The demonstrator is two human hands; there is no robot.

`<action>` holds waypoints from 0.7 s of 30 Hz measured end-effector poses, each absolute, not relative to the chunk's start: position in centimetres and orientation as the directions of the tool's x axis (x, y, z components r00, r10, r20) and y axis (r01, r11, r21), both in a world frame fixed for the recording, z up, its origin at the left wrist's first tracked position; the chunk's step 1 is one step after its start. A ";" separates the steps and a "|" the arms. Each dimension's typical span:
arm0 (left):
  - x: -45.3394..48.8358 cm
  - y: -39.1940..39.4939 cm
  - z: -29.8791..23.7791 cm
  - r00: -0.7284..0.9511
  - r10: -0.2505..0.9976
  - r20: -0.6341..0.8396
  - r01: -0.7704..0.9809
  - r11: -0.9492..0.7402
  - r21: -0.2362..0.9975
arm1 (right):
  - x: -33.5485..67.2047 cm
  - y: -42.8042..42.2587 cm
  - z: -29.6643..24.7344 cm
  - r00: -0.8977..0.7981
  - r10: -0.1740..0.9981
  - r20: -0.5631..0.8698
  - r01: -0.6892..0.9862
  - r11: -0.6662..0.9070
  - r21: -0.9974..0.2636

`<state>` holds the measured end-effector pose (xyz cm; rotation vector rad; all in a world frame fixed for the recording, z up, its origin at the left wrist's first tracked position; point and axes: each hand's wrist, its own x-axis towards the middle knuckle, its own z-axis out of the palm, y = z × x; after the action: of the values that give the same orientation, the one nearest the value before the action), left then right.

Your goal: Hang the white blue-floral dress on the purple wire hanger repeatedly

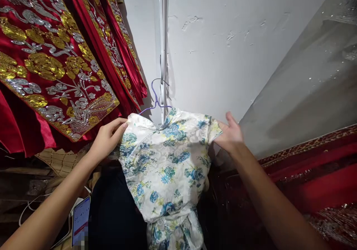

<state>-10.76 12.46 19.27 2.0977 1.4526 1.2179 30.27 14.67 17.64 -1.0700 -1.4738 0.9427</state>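
A small white dress with blue and green flowers (pixel 167 161) hangs on a purple wire hanger (pixel 155 97), whose hook is caught on a white vertical rail (pixel 164 38) on the wall. My left hand (pixel 107 138) pinches the dress's left shoulder, fingers closed on the cloth. My right hand (pixel 230 135) grips the right sleeve edge, with the thumb sticking up.
Red garments with gold and silver embroidery (pixel 52 64) hang at the upper left, close to the dress. More red embroidered fabric (pixel 315 168) lies at the right. A phone with a lit screen (pixel 80 220) and white cables sit at the lower left. Behind is a white wall (pixel 223 38).
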 end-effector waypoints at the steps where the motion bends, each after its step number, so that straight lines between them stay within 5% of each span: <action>1: -10.7 12.4 19.5 0.131 0.868 0.478 0.645 -0.441 0.624 | 30.7 14.6 18.3 -0.050 0.958 0.283 0.102 0.287 -0.952; 8: -8.4 13.1 20.8 0.045 0.822 0.567 0.659 -0.451 0.602 | 26.2 12.1 23.7 -0.061 0.946 0.319 -0.089 0.313 -0.946; 10: -8.3 13.1 20.4 0.007 0.806 0.592 0.707 -0.423 0.568 | 25.1 11.1 23.1 -0.325 0.905 0.276 -0.097 0.258 -0.961; 13: -7.9 12.8 19.2 -0.045 0.789 0.612 0.678 -0.426 0.599 | 25.4 10.6 20.6 -0.755 0.647 0.108 0.124 0.302 -0.945; 15: -7.0 12.6 18.5 -0.045 0.803 0.595 0.546 -0.479 0.687 | 25.7 10.9 18.5 -0.715 0.694 0.082 0.357 0.464 -0.810; 17: -5.4 12.5 18.2 -0.002 0.812 0.583 0.388 -0.537 0.749 | 25.1 11.3 16.3 -0.524 0.815 0.246 0.578 0.553 -0.600; 21: -1.3 11.9 19.1 0.189 0.821 0.539 0.130 -0.565 0.815 | 21.7 11.8 12.5 -0.491 0.733 0.472 0.692 0.657 -0.299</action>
<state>-1.28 11.93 19.05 1.8432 0.8898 1.4167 21.71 11.77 12.49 -1.1015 -2.3011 0.0924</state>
